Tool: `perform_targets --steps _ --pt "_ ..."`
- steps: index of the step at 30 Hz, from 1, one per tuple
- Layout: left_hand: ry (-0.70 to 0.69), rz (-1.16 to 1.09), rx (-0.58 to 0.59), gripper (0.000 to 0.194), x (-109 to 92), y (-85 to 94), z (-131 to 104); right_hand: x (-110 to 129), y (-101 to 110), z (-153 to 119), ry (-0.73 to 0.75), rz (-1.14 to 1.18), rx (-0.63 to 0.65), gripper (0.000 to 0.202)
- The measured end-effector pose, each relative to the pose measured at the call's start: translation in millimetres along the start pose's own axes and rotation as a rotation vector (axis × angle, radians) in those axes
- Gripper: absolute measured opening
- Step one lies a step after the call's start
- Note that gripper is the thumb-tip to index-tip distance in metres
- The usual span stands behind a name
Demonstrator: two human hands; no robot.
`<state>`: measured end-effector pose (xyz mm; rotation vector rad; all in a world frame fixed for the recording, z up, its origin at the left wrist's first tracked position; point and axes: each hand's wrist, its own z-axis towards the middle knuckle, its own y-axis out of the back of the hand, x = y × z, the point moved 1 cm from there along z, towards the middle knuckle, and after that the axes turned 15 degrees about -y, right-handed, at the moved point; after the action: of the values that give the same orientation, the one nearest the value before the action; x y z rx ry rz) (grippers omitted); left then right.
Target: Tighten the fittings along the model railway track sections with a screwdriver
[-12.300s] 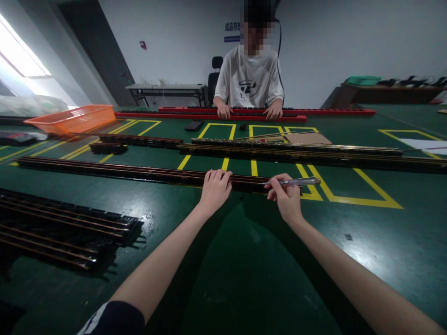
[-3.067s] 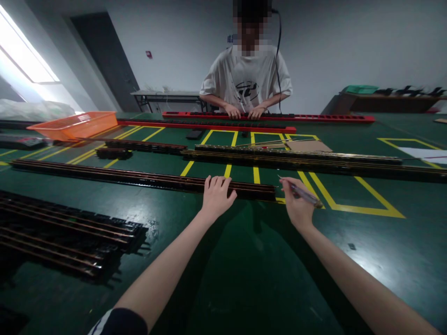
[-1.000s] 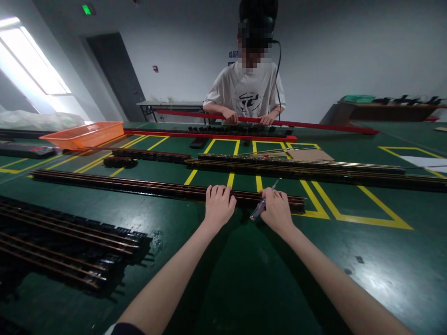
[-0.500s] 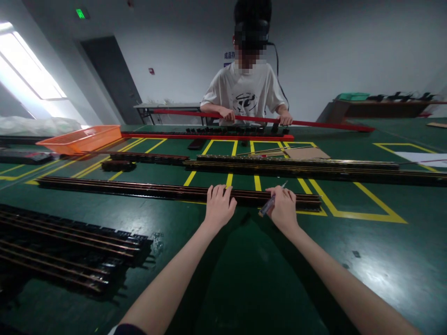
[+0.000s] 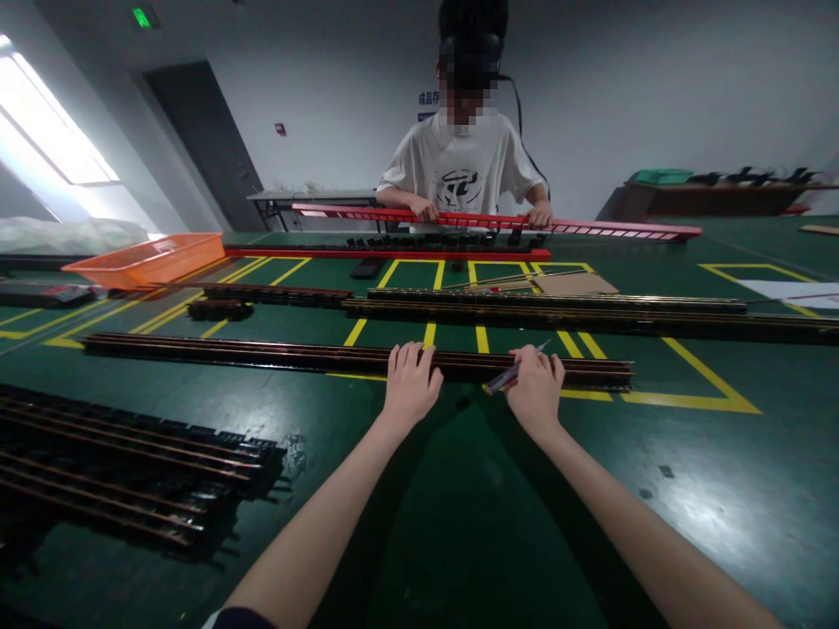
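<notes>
A long black strip with copper-coloured rails [image 5: 262, 351] lies across the table in front of me. My left hand [image 5: 412, 384] is on its middle, fingers over the top and the thumb at the near side. My right hand [image 5: 537, 393] is closed round a slim, greyish see-through tool with a thin pointed tip [image 5: 503, 377]; its kind I cannot make out. That hand is at the right part of the strip, and its fingers hide the middle of the tool. The tool's tip points away to the right, its thick end toward me.
More railed black strips [image 5: 131, 463] lie at near left, and brass-railed ones [image 5: 590, 319] stretch beyond my hands. An orange basket [image 5: 150, 260] stands at far left. Across the table, a co-worker [image 5: 462, 166] holds a long red slotted bar [image 5: 609, 228] in both hands.
The copper-railed strip has slid to the right under my hands. My right hand has shifted slightly, still holding the tool. The co-worker's red bar has turned, showing its slotted face.
</notes>
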<state>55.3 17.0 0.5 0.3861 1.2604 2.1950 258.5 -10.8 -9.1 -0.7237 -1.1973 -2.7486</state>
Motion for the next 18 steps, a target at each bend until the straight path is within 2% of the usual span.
perform_targets --steps 6,9,18 --pt "-0.008 -0.025 0.016 0.041 -0.2 -1.1 1.1 -6.1 2.4 2.7 0.134 0.115 0.121 0.028" --pt "-0.007 -0.034 0.021 0.041 -0.3 -0.8 0.9 -1.4 2.7 3.0 0.124 0.094 0.154 0.025" --pt "0.000 -0.028 -0.009 0.040 -0.8 -0.8 0.6 1.1 0.5 2.5 0.011 0.015 0.073 0.027"
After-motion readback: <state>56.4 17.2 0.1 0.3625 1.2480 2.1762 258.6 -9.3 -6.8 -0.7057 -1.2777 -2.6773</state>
